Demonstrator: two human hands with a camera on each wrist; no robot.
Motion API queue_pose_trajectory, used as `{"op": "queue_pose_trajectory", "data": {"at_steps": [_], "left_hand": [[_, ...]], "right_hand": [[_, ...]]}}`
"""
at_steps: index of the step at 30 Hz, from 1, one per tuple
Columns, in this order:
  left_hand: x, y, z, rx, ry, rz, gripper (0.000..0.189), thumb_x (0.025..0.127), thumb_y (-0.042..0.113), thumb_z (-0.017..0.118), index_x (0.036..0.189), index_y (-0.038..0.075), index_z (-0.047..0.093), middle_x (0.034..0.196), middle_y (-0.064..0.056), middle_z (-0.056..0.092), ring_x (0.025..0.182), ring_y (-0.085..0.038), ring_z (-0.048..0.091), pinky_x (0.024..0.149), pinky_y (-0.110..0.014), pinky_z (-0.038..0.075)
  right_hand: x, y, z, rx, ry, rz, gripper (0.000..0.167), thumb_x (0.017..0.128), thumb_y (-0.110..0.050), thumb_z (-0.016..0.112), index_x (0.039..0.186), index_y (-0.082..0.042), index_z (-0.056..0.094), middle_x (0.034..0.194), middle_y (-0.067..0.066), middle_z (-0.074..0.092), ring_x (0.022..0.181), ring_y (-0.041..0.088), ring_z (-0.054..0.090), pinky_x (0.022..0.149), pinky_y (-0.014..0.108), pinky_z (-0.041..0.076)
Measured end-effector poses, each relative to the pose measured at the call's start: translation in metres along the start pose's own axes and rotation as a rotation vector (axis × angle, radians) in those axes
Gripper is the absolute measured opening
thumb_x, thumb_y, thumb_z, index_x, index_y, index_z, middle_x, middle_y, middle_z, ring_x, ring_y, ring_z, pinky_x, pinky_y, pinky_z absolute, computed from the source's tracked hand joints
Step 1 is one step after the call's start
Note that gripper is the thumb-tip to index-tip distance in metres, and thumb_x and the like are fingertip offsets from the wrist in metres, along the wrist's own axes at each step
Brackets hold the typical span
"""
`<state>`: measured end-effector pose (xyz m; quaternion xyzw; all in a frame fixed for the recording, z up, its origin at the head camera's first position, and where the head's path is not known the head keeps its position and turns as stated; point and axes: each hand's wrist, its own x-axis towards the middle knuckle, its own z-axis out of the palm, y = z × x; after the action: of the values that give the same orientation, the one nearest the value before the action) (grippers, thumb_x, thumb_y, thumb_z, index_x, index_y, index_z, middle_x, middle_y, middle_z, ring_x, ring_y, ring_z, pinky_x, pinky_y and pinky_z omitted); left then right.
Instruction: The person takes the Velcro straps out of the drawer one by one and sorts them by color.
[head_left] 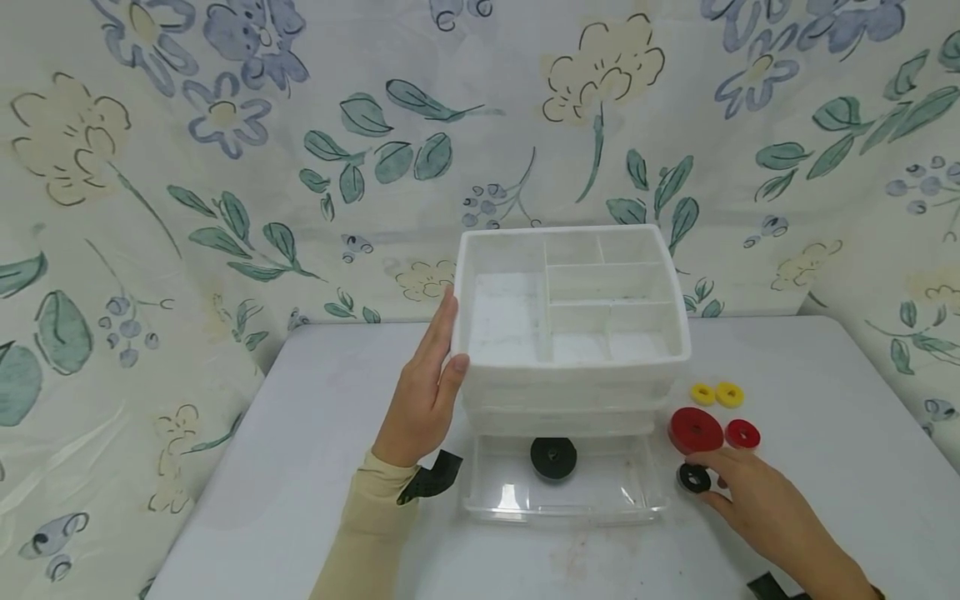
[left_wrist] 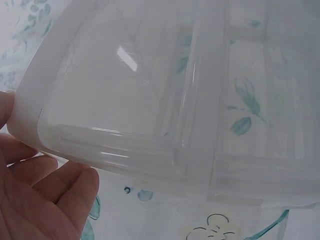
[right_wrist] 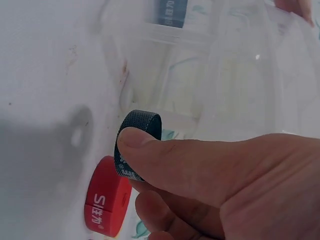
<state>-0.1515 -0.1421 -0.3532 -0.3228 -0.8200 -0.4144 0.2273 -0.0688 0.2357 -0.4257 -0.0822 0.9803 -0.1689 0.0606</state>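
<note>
A white plastic organizer (head_left: 555, 383) with a divided top stands in the middle of the table. Its clear bottom drawer (head_left: 487, 492) is pulled out, and a large black roll of tape (head_left: 553, 468) lies inside. My left hand (head_left: 420, 404) rests against the organizer's left side, fingers straight, thumb by the front corner. To the right of the drawer, my right hand (head_left: 772, 504) pinches a small black roll of tape (right_wrist: 139, 119) between thumb and fingers. Just beyond that hand sit a large red roll (head_left: 696, 427) and a smaller red roll (head_left: 743, 432).
Two small yellow rolls (head_left: 716, 394) lie behind the red ones on the white table (head_left: 262, 467). A flower-patterned cloth (head_left: 465, 183) hangs behind and at both sides. Black straps (head_left: 431, 477) show at the wrists.
</note>
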Motion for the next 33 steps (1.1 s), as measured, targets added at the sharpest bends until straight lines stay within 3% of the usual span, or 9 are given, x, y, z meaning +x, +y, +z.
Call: {"op": "queue_pose_trajectory", "data": {"at_steps": [7,22,28,33], "left_hand": [[0.0,-0.002,0.0,0.001,0.001,0.005,0.063,0.111,0.039,0.034,0.161,0.006,0.017,0.167,-0.013,0.015,0.153,-0.025,0.017,0.123,-0.036,0.019],[0.0,-0.001,0.0,0.001,0.0,0.004,0.064,0.11,0.041,0.033,0.161,0.005,0.017,0.168,-0.009,0.014,0.153,-0.025,0.018,0.123,-0.036,0.019],[0.0,0.0,-0.001,0.002,-0.002,0.002,0.065,0.11,0.042,0.033,0.161,0.004,0.017,0.168,-0.005,0.013,0.153,-0.025,0.017,0.123,-0.036,0.019],[0.0,0.0,-0.001,0.004,-0.002,-0.001,0.064,0.111,0.039,0.034,0.161,0.004,0.017,0.168,-0.008,0.014,0.153,-0.025,0.018,0.123,-0.036,0.019]], "right_hand": [[0.002,0.005,0.003,-0.016,-0.034,0.017,0.046,0.075,-0.011,0.089,0.116,-0.007,0.07,0.107,0.012,0.068,0.08,0.018,0.061,0.072,0.045,0.061],[0.006,0.008,0.007,-0.02,-0.065,0.031,0.044,0.075,-0.009,0.088,0.115,-0.007,0.07,0.11,0.016,0.068,0.084,0.022,0.063,0.075,0.049,0.06],[0.008,0.009,0.01,-0.016,-0.081,0.041,0.042,0.076,-0.01,0.087,0.115,-0.006,0.07,0.113,0.018,0.068,0.094,0.031,0.065,0.08,0.053,0.059],[0.008,0.01,0.012,-0.012,-0.079,0.041,0.042,0.076,-0.01,0.087,0.115,-0.006,0.071,0.113,0.017,0.068,0.096,0.033,0.065,0.08,0.054,0.058]]}}
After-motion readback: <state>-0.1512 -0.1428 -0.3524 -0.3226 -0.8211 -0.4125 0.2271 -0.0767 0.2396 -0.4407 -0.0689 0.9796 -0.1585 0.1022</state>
